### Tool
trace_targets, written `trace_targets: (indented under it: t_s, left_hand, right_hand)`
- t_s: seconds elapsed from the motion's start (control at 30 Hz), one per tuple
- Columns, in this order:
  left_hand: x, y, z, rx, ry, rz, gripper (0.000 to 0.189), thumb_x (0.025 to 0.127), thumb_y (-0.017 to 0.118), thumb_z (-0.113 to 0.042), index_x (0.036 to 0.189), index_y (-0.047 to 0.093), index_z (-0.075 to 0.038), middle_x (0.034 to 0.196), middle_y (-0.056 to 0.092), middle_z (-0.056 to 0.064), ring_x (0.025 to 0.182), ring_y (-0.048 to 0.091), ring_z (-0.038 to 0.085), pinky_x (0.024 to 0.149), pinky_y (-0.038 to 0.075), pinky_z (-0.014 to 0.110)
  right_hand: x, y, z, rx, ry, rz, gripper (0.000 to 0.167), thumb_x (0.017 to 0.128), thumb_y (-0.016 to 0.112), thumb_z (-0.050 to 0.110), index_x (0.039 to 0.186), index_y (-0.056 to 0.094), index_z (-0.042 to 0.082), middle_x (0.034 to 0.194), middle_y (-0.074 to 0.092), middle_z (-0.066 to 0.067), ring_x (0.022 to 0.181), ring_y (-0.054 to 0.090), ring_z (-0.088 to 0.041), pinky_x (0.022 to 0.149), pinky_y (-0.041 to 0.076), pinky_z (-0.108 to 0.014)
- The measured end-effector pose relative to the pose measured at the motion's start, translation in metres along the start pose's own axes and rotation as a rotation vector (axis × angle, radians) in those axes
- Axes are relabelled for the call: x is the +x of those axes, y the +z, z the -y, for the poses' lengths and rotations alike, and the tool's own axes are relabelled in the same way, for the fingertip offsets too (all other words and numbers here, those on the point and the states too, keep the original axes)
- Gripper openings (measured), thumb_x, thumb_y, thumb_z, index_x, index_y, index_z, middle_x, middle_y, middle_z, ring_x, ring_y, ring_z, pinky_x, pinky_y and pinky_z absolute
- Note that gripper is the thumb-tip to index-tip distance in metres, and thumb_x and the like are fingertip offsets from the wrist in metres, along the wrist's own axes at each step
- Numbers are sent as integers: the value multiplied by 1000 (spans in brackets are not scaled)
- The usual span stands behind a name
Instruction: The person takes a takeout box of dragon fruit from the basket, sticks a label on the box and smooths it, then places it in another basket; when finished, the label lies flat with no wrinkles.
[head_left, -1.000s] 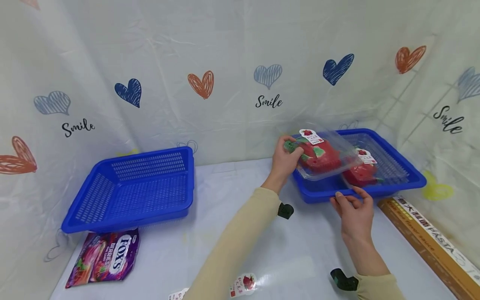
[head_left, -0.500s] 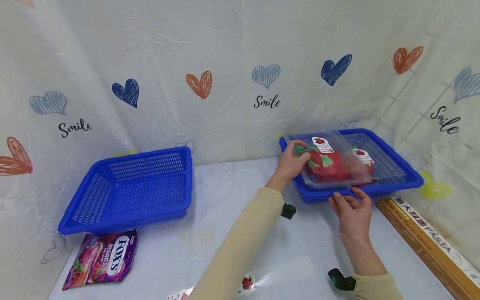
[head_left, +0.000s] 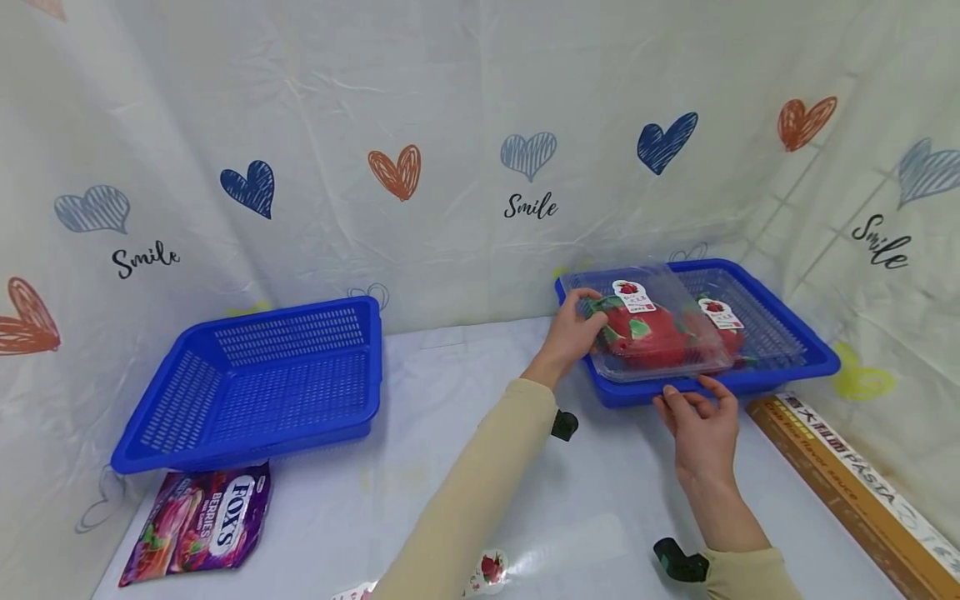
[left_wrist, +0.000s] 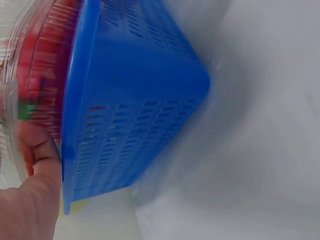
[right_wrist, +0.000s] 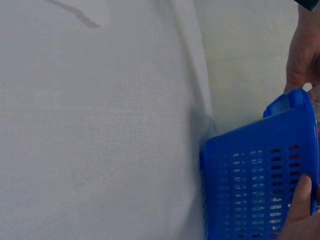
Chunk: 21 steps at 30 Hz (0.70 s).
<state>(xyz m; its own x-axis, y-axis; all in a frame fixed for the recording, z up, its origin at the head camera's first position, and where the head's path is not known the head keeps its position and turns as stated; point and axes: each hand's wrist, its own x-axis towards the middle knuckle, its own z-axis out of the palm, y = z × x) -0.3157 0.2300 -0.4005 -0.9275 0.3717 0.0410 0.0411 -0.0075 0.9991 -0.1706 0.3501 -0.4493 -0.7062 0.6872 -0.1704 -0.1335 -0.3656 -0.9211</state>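
My left hand [head_left: 567, 335] pinches the left edge of a clear plastic box [head_left: 648, 333] of red fruit with green tips and a white label. This box sits at the left side of the right blue basket [head_left: 823, 360], overlapping a second clear box [head_left: 765, 337] with red fruit inside. In the left wrist view, the thumb [left_wrist: 37, 142] lies against the box's side, just above the basket rim. My right hand [head_left: 705, 442] pinches the front rim of the same basket; in the right wrist view its thumb [right_wrist: 300, 200] presses the slotted wall.
Another blue basket [head_left: 300, 312] stands on the left, with a purple FOX'S candy bag [head_left: 198, 525] in front of it. A long brown pasta box [head_left: 847, 483] lies along the right side. Fruit stickers [head_left: 491, 568] lie near the front. A heart-printed curtain [head_left: 450, 92] hangs behind.
My left hand has lowered the tilted fruit box into the right basket, where it lies flatter; over the last half second it shifted slightly left. My right hand stays at the rim.
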Motion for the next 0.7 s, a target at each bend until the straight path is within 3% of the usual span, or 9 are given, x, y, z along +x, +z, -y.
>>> trace_targets:
  t_s: [0.1, 0.3, 0.4, 0.53, 0.6, 0.7]
  left_hand:
    - [0, -4, -1, 34, -12, 34, 32, 93, 58, -15, 123, 53, -26, 67, 57, 4, 45, 43, 13, 49, 45, 27]
    - [-3, -7, -11, 245, -21, 56, 41, 94, 56, -24, 135, 49, -28, 118, 59, 8, 58, 59, 22, 57, 53, 34]
    - [-5, -7, -16, 446, -28, 30, 46, 95, 54, -30, 141, 47, -31, 140, 48, 14, 96, 64, 29, 75, 54, 37]
    - [-9, -5, -22, 755, 7, -4, 49, 96, 53, -37, 144, 45, -36, 148, 32, 13, 123, 47, 27, 84, 49, 36]
    - [-10, -4, -25, 921, 76, 7, 50, 96, 53, -41, 145, 44, -39, 149, 29, 12, 121, 46, 26, 85, 49, 34]
    - [-12, -3, -27, 1157, 217, 76, 50, 98, 50, -48, 147, 40, -42, 154, 26, 6, 132, 35, 24, 97, 44, 34]
  right_hand:
    - [-2, 0, 1, -6, 10, 1, 63, 86, 73, 9, 133, 34, 22, 98, 53, -5, 81, 67, -10, 71, 55, -22]
    - [-1, -1, -1, -39, -3, -2, 63, 85, 75, 14, 132, 35, 24, 98, 54, -4, 84, 67, -10, 72, 54, -21]
    - [-1, 1, -3, -62, -21, -3, 62, 85, 75, 15, 132, 35, 24, 98, 54, -4, 85, 67, -10, 72, 54, -21]
    - [-1, 1, -3, -63, -9, -9, 62, 86, 75, 16, 133, 35, 25, 100, 54, -4, 85, 67, -10, 71, 54, -21]
    - [0, 1, -2, -55, 10, -12, 62, 86, 74, 16, 133, 35, 26, 102, 54, -4, 85, 67, -9, 71, 54, -20]
    - [1, 0, -3, -50, 23, -7, 64, 85, 75, 16, 134, 34, 26, 102, 54, -4, 84, 67, -9, 69, 55, -20]
